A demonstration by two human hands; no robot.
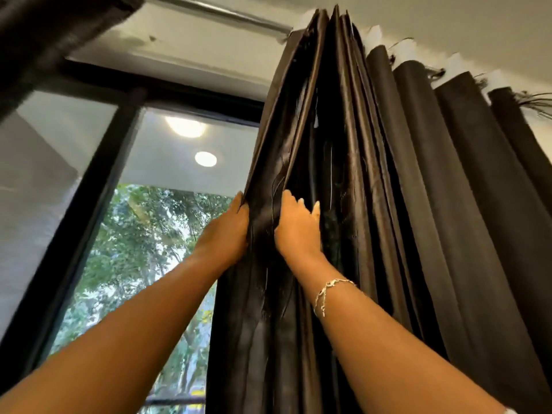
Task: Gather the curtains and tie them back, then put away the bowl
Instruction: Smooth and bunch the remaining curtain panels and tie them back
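A dark brown curtain [373, 180] hangs in tight folds from a metal rod [227, 14] near the ceiling and fills the right half of the view. My left hand [227, 231] grips the curtain's left edge, fingers wrapped around the outer folds. My right hand [297, 227], with a silver bracelet on its wrist, presses into the folds just to the right, fingers partly spread against the fabric. Both arms reach upward. No bowl is in view.
A black-framed window [98, 186] stands to the left, with trees outside and two ceiling lights reflected in the glass. A second dark curtain [44, 34] hangs blurred at the top left corner.
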